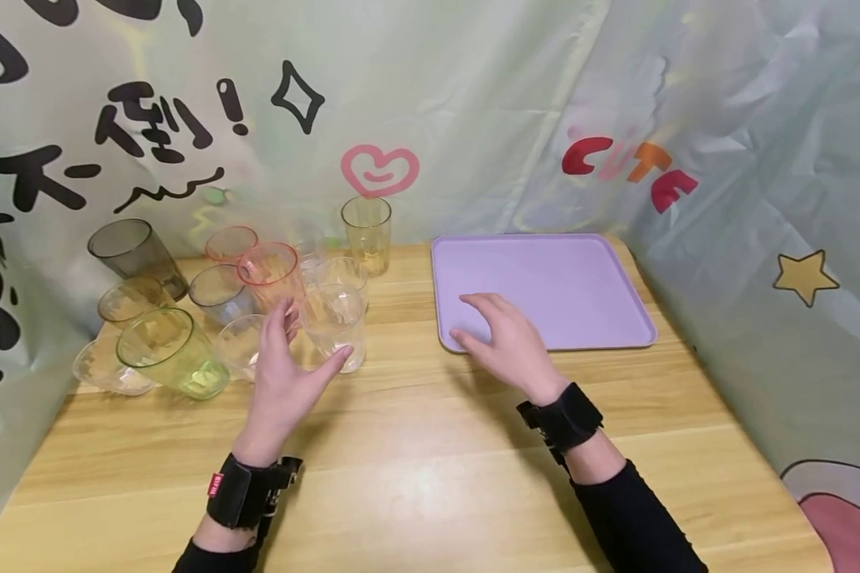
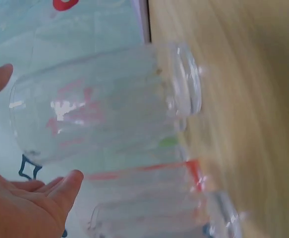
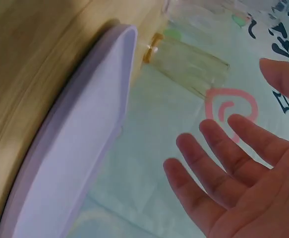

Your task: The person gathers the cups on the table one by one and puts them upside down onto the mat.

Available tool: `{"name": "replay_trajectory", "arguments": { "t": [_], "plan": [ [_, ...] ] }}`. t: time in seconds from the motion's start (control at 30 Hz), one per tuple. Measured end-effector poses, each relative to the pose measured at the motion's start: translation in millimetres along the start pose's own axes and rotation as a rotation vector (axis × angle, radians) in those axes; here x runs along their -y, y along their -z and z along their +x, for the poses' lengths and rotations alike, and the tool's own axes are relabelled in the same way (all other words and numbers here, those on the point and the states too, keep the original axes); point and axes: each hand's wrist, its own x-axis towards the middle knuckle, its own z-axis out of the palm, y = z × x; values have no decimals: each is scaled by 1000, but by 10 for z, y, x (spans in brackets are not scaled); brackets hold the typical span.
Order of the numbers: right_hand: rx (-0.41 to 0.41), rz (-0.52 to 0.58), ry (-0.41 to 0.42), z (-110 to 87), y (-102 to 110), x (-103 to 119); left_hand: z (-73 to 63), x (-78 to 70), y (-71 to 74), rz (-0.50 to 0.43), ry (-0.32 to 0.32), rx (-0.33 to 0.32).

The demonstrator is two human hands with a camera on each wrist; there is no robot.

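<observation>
My left hand [image 1: 287, 386] is spread beside a clear cup [image 1: 338, 318] at the front right of the cup group. In the left wrist view the clear cup [image 2: 104, 106] stands just beyond the thumb and fingertips, which look apart from it. My right hand [image 1: 512, 342] hovers over the front left of a purple tray [image 1: 545, 278], its fingers apart and holding nothing. To the left of the left hand are a green cup [image 1: 172, 350] and another clear cup [image 1: 240, 346]. Behind it stands a red-rimmed cup [image 1: 268, 274], partly overlapped by the fingers.
Several more cups crowd the table's left side, among them a tilted dark grey cup [image 1: 136, 251] and a brown cup [image 1: 132, 302]. An amber cup [image 1: 368, 239] stands at the back, left of the tray. A printed cloth [image 1: 459, 103] hangs behind the wooden table [image 1: 416, 454].
</observation>
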Motion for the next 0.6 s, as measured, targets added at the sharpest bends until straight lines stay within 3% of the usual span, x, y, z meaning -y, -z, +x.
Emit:
{"name": "replay_trajectory", "arguments": {
  "t": [0.4,0.6],
  "plan": [
    [199,-19,-94,197,-288,-151,-24,15,-123,-38,206,51],
    [267,-27,-109,198,-365,-203,-28,93,-182,-73,195,57]
  ]
}}
